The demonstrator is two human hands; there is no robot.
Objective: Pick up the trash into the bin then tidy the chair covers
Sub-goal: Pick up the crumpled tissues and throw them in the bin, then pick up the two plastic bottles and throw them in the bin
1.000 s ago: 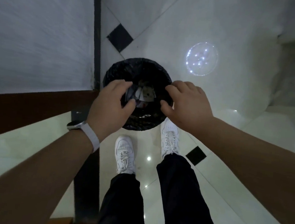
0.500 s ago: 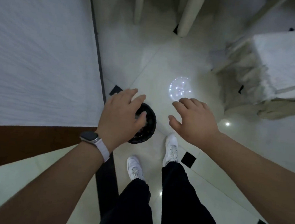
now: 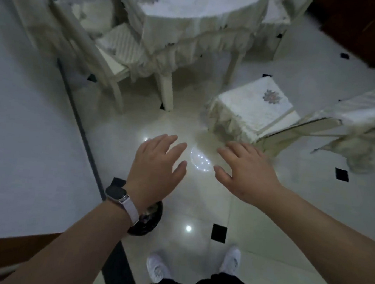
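Note:
My left hand (image 3: 157, 168), with a watch on its wrist, is held out above the floor, fingers apart and empty. My right hand (image 3: 246, 171) is beside it, also spread and empty. The black-lined bin (image 3: 151, 219) stands on the floor under my left wrist, mostly hidden by it; scraps of trash show inside. Ahead right stands a chair with a cream seat cover (image 3: 252, 106), embroidered and frilled; its back cover (image 3: 361, 115) hangs rumpled. A second covered chair (image 3: 120, 44) stands at the left, tucked to the table.
A round table with a frilled cream cloth (image 3: 192, 14) fills the top middle. A grey wall (image 3: 20, 140) with dark trim runs along the left. The floor is glossy white tile (image 3: 200, 199) with black diamond insets. My white shoes (image 3: 158, 271) are at the bottom.
Both hands have lifted away from the bin and spread open. The view has swung up from the bin to the table and chairs; the bin now lies below my left wrist.

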